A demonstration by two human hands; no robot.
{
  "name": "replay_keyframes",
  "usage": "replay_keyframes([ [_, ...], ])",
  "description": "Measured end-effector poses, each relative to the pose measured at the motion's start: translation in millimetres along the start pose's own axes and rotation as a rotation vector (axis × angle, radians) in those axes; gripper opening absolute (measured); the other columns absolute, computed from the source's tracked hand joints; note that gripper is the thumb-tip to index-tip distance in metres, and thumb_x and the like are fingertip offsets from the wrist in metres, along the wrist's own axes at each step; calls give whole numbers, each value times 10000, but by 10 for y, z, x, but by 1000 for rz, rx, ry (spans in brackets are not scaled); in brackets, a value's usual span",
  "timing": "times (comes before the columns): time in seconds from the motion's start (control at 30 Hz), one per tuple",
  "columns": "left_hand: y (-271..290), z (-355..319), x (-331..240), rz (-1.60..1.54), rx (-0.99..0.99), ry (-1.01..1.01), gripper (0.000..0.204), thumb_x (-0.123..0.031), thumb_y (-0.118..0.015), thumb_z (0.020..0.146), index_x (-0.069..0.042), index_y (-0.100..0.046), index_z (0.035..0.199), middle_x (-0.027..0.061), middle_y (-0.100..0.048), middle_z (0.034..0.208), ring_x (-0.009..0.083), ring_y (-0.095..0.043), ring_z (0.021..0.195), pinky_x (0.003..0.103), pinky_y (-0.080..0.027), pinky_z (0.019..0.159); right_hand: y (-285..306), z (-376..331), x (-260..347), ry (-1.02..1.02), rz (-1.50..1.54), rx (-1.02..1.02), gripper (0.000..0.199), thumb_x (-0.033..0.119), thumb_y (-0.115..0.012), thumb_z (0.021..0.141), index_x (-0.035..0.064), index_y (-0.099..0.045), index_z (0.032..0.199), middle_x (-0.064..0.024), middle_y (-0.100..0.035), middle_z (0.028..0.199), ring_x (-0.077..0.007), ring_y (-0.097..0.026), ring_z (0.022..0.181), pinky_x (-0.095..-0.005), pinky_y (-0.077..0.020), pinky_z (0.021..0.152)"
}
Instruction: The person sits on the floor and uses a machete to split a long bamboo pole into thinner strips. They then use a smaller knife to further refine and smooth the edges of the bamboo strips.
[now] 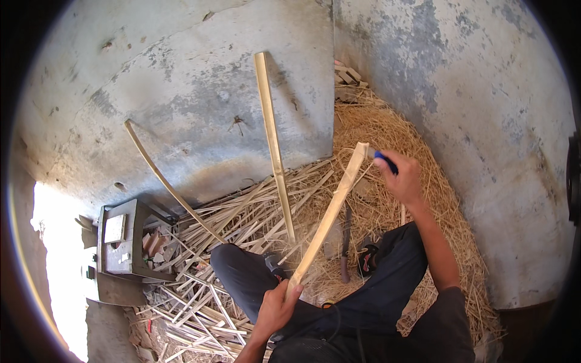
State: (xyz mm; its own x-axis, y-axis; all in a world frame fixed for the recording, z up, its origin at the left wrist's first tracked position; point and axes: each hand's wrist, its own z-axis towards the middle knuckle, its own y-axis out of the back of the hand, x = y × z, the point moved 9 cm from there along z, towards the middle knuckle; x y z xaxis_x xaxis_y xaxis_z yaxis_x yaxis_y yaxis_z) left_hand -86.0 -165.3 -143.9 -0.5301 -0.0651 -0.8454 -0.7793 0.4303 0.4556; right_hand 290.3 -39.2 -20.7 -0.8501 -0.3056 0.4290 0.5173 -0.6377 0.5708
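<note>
My left hand [278, 310] is closed round the near end of a pale split bamboo strip [330, 219], which slants up and away to the right over my lap. At its far end my right hand [403, 175] grips a blue-handled knife [385, 162]. The short visible part of the blade meets the strip's tip; the rest of it is hidden. A thin sliver hangs beside the strip just below the tip. Between my feet lies a long dark blade with a brown handle [345, 270], touched by neither hand.
A broad bamboo strip [270, 127] and a thin curved one [163, 178] lean on the grey wall [200, 91]. Straw-like shavings [436, 224] heap up at right. Many cut strips [206, 308] cover the floor at left, near a dark wooden box [124, 242].
</note>
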Motion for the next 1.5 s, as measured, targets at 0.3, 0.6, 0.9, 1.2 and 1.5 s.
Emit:
replay_keyframes([
  [0.3, 195, 1, 311, 27, -148, 2, 387, -329, -737, 1007, 33, -630, 923, 204, -580, 617, 330, -594, 520, 400, -455, 543, 405, 160, -356, -333, -19, -8, 455, 460, -630, 1053, 30, -762, 1114, -70, -669, 697, -159, -574, 567, -333, -456, 573],
  [0.6, 167, 351, -594, 61, -279, -226, 424, -370, -785, 967, 19, -616, 953, 209, -641, 655, 408, -653, 585, 420, -470, 536, -446, -1000, 1260, 84, 257, 268, 298, 346, -755, 963, 63, -737, 1055, -89, -742, 891, -276, -729, 691, -374, -567, 586],
  [0.9, 105, 409, -748, 160, -342, -320, 466, -393, -801, 942, 15, -579, 980, 225, -663, 683, 451, -675, 641, 490, -496, 546, -565, -1226, 1473, 96, 216, 262, 296, 337, -778, 942, 75, -726, 1068, -77, -730, 874, -268, -729, 682, -375, -549, 550],
  [1.2, 75, 406, -688, 158, -324, -271, 433, -378, -770, 973, 19, -598, 1007, 230, -692, 725, 454, -692, 666, 494, -514, 561, -451, -1077, 1366, 88, 171, 217, 314, 368, -796, 925, 68, -750, 1003, -70, -694, 775, -248, -677, 582, -358, -523, 515],
  [1.5, 144, 341, -628, 179, -325, -251, 392, -340, -772, 978, 17, -611, 966, 223, -655, 664, 432, -673, 598, 463, -501, 532, -427, -975, 1340, 176, 138, 197, 316, 390, -781, 935, 81, -753, 994, -50, -689, 770, -225, -663, 565, -348, -503, 498],
])
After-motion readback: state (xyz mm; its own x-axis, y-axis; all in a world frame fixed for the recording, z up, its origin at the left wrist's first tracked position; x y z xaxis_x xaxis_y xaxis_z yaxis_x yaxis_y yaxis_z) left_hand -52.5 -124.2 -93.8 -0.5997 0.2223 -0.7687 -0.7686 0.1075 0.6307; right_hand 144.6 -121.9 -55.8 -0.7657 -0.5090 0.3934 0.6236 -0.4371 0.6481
